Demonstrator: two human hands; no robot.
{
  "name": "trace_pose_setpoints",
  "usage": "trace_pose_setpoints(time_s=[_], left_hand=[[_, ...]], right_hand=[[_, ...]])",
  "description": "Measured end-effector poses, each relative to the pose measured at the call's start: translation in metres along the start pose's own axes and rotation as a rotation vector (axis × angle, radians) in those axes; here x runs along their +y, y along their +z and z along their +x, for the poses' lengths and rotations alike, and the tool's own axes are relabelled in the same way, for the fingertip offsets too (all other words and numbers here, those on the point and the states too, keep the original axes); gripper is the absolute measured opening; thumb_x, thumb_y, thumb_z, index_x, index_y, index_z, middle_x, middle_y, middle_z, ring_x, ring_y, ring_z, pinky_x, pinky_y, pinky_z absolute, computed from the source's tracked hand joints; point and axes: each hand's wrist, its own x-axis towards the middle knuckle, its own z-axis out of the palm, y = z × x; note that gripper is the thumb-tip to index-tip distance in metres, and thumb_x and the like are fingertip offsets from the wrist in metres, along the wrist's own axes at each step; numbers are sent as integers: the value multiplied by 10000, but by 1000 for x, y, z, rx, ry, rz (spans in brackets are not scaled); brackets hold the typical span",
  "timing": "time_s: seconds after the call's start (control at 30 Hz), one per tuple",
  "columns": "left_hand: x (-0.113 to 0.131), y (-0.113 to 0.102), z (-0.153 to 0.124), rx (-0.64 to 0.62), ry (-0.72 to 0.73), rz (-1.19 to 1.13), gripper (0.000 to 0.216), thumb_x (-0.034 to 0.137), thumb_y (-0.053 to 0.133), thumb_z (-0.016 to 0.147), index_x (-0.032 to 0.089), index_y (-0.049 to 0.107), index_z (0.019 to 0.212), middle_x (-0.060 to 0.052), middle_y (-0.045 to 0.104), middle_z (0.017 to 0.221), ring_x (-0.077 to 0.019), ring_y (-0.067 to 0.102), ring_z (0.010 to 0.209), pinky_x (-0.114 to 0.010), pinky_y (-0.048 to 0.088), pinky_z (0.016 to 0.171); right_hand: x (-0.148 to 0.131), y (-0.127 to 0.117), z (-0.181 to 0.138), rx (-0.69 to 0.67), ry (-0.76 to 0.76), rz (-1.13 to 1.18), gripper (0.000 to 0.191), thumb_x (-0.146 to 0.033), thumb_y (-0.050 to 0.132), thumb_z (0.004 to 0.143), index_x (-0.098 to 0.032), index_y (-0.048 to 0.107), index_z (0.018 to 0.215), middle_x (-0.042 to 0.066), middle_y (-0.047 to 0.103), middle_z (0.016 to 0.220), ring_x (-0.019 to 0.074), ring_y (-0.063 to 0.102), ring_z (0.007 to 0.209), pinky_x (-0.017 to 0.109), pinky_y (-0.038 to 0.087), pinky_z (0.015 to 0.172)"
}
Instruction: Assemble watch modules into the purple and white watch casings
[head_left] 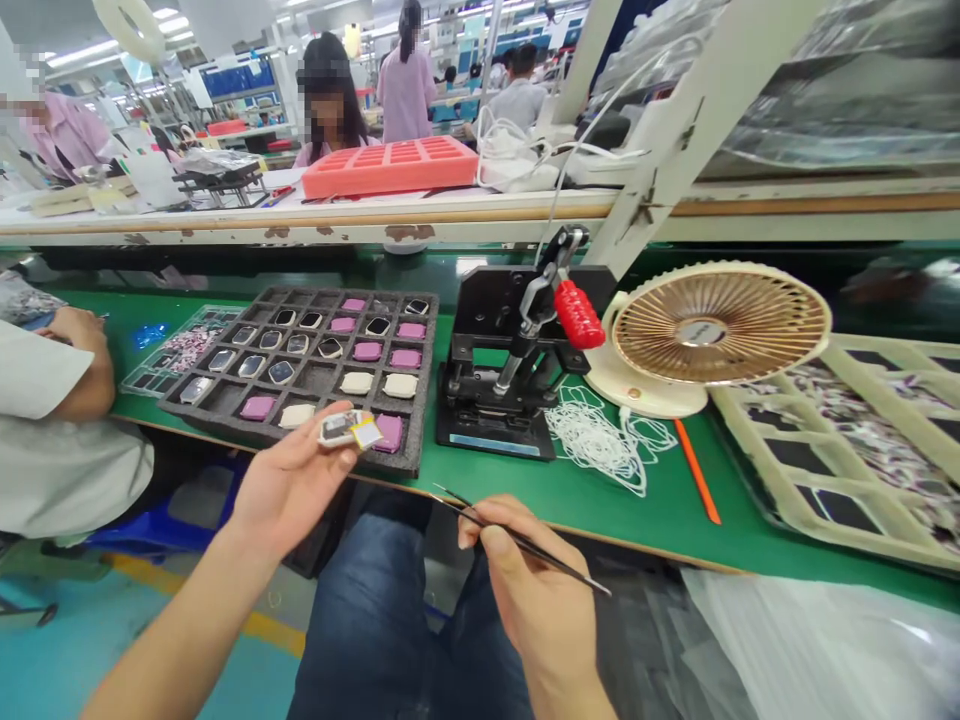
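Between the thumb and fingers of my left hand (289,490) is a small watch case (337,430), with its inside facing up. A silver battery with yellow tape (366,432) sticks out at the right side of the case. My right hand (529,580) grips dark tweezers (525,542) like a pen; their tips point toward the left hand and are slightly apart, touching nothing. Just behind the left hand lies a dark foam tray (315,375) of square pockets, holding several watch cases in black, white and pink.
A black toggle press with a red handle (579,315) stands right of the tray. Beyond it are a fan (720,325), coiled white cord (600,440), an orange stick (697,472) and a cream parts tray (825,375). A co-worker's arm (67,370) rests at the left.
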Motion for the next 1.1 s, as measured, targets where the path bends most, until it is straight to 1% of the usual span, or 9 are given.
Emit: trace_pose_setpoints(time_s=[0.1, 0.17, 0.23, 0.4, 0.5, 0.63, 0.8, 0.97, 1.1], left_hand=[[-33, 17, -16, -1, -96, -57, 252, 196, 675, 957, 113, 788, 1167, -180, 755, 1293, -230, 754, 1045, -278, 650, 845], [-51, 24, -24, -26, -67, -23, 241, 204, 711, 951, 138, 788, 1170, -180, 747, 1329, -226, 763, 1015, -297, 656, 844], [-66, 28, -31, -44, -21, 22, 282, 219, 756, 931, 166, 783, 1207, -174, 749, 1339, -232, 774, 982, -325, 664, 834], [-89, 33, -42, -70, 1, 72, 385, 284, 802, 910, 206, 774, 1286, -165, 713, 1413, -269, 786, 1047, -367, 652, 921], [-97, 35, -43, -77, 2, 33, 364, 319, 755, 953, 208, 770, 1299, -165, 692, 1443, -330, 721, 1237, -417, 616, 1018], [-111, 36, -45, -59, -25, -10, 352, 379, 704, 990, 194, 780, 1280, -173, 694, 1438, -350, 689, 1290, -477, 581, 1081], [-125, 37, -48, -40, -55, -42, 387, 304, 821, 887, 245, 790, 1269, -117, 702, 1444, -310, 623, 1385, -430, 473, 1207], [-128, 35, -45, -37, -78, -86, 415, 327, 792, 905, 262, 768, 1314, -104, 697, 1454, -292, 633, 1373, -387, 483, 1192], [-130, 32, -46, -29, -70, -90, 384, 311, 782, 911, 229, 783, 1286, -123, 722, 1413, -286, 660, 1340, -348, 526, 1135]], right_hand=[[-9, 6, -2, 57, -77, -60, 271, -379, 573, 1081, -262, 788, 965, 47, 657, 883, 204, 662, 832, 366, 569, 760], [-19, 6, -3, 137, -97, -170, 453, -417, 431, 1124, -233, 736, 845, 75, 652, 990, 232, 664, 980, 398, 562, 869], [-29, 5, -6, 184, -84, -314, 456, -420, 390, 1131, -225, 713, 874, 85, 648, 1052, 240, 662, 1034, 391, 556, 896], [-32, 10, -14, 12, -4, -616, 183, -365, 596, 1057, -239, 679, 1161, -46, 531, 673, 123, 494, 531, 242, 431, 508], [-23, 13, -14, 95, -54, -647, 96, -311, 711, 987, -230, 696, 1036, -41, 546, 722, 96, 454, 524, 230, 399, 484], [-19, 14, -10, 177, -191, -680, 54, -222, 761, 950, -236, 732, 994, 5, 655, 917, 63, 430, 493, 240, 406, 468], [-16, 19, -11, 152, -424, -865, 196, -108, 791, 903, -240, 748, 1042, 44, 719, 922, 151, 686, 688, 268, 576, 598], [-7, 22, -18, 33, -418, -832, 327, -63, 701, 958, -259, 750, 1216, 77, 759, 1101, 199, 773, 959, 283, 652, 791], [-3, 17, -18, 33, -382, -822, 305, -84, 720, 953, -256, 746, 1204, 74, 734, 1094, 190, 762, 959, 278, 647, 793]])
